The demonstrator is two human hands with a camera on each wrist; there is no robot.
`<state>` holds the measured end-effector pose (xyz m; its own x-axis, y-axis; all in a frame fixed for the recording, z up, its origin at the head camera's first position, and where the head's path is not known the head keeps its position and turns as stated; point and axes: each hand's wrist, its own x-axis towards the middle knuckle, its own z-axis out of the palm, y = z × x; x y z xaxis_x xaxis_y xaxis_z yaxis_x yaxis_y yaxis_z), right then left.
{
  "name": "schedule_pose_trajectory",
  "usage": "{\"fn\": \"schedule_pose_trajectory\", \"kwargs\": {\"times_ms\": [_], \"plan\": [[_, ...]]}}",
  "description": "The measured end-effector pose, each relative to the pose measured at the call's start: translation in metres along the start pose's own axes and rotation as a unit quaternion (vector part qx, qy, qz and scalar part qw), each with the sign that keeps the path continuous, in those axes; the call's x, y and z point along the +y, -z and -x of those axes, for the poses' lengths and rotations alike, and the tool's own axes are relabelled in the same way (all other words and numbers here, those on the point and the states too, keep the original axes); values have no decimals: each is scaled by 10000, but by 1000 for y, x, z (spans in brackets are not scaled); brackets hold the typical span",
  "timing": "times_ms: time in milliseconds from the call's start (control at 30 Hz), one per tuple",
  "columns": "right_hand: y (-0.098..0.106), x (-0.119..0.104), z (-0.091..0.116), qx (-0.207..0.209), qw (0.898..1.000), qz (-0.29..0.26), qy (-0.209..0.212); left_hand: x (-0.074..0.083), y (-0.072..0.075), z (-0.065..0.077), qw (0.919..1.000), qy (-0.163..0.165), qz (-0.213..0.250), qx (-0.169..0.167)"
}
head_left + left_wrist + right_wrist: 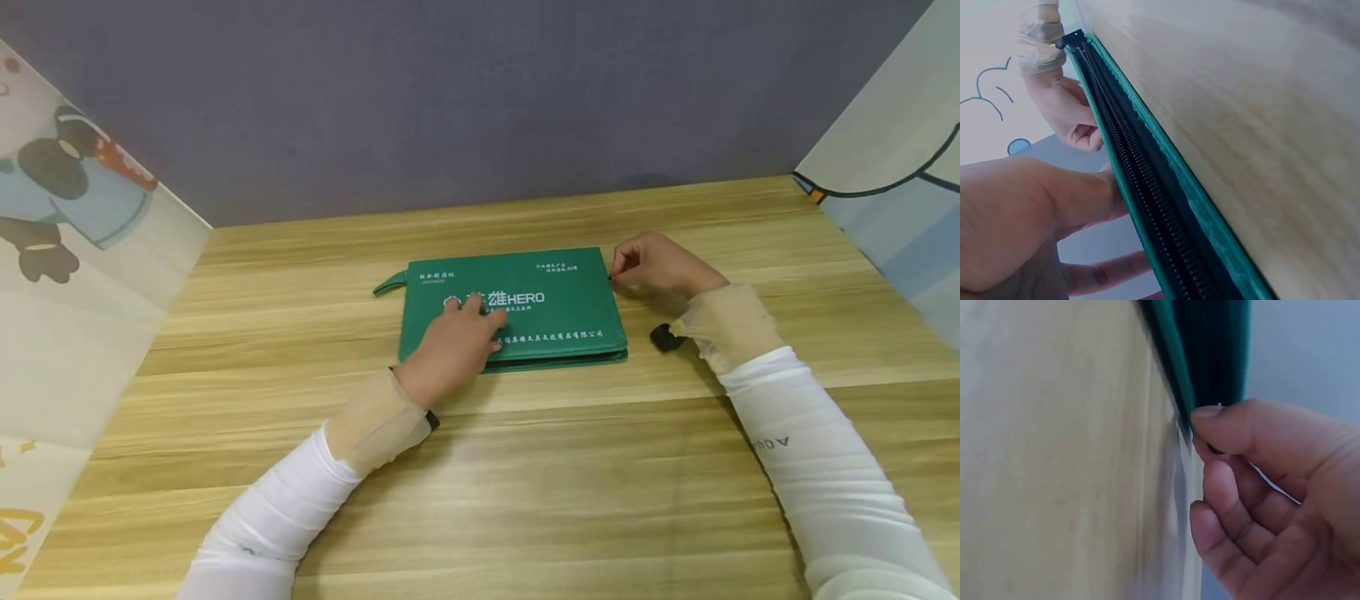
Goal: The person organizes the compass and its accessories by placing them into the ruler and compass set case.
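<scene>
A flat green zippered case (570, 287) with white lettering, including the word HERO, lies on the wooden table. My left hand (453, 346) rests on its top with fingers spread, near the front left part. In the left wrist view, the black zipper (1138, 165) runs along the front edge, beside the thumb. At the case's right edge, my right hand (654, 262) pinches the small dark zipper pull (1216, 450) between thumb and forefinger. The fingertips mostly hide the pull. A green wrist strap (390, 283) sticks out at the back left corner.
The wooden tabletop (525, 483) extends around the case. Behind it rises a grey-purple panel (480, 108), with cartoon-printed walls at left (67, 183) and right (900, 158). A black wrist-camera piece (664, 337) hangs below the right wrist, near the case.
</scene>
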<state>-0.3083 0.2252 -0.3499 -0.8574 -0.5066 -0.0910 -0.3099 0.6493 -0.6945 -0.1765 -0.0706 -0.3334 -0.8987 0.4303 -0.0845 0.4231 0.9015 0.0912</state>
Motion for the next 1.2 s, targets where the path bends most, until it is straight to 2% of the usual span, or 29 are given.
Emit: {"fn": "schedule_pose_trajectory", "kwargs": {"times_ms": [200,500,1000,1100,1200], "plan": [[1,-6,6,-117,9992,358,167,2,0,-3,9999,-13,-130,-88],[1,-8,12,-659,9962,415,388,2,1,-3,9998,-29,-157,-85],[-8,-17,14,-159,9954,838,447,-2,-2,1,9999,-75,-54,-56],[-6,-16,15,-241,9941,890,572,-1,-1,0,9999,-108,-85,-26],[-4,-13,17,-522,9913,956,737,0,0,-1,9998,-145,-114,-23]]}}
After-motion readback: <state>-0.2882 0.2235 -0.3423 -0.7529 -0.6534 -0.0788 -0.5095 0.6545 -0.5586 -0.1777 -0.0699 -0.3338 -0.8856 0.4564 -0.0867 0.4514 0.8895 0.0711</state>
